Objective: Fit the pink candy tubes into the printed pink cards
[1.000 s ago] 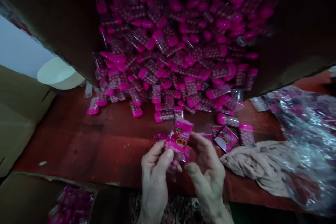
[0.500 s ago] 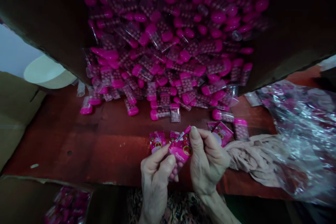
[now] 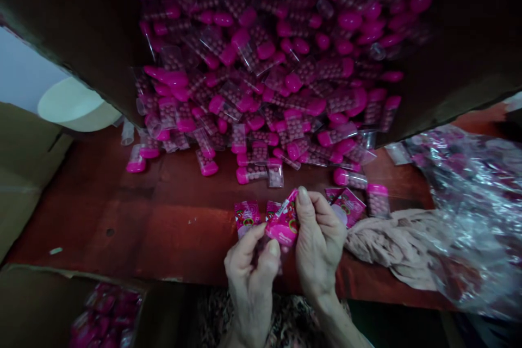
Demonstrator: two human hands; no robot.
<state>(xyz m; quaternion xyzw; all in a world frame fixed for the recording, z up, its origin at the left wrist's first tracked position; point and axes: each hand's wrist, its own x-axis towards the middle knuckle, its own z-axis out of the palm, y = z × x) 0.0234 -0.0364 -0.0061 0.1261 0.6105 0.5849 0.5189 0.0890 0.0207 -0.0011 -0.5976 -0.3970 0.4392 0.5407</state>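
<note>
Pink packet (image 3: 284, 226), 1, in fingers (image 3: 304, 204) of 2 hands (image 3: 252, 269) (image 3: 320, 239), 1 cloth (image 3: 387, 244)

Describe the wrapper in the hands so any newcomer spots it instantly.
Find the big heap of pink-capped containers above a reddish table. At its near edge, the left hand and right hand meet on a pink printed wrapper. Similar wrappers lie on the table; only this one is held.

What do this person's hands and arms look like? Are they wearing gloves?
No gloves: the left hand and right hand are bare. The fingers are slim, and I see no rings. No sleeve, watch or bracelet shows at the wrists. Between the arms, dark patterned clothing shows.
</note>
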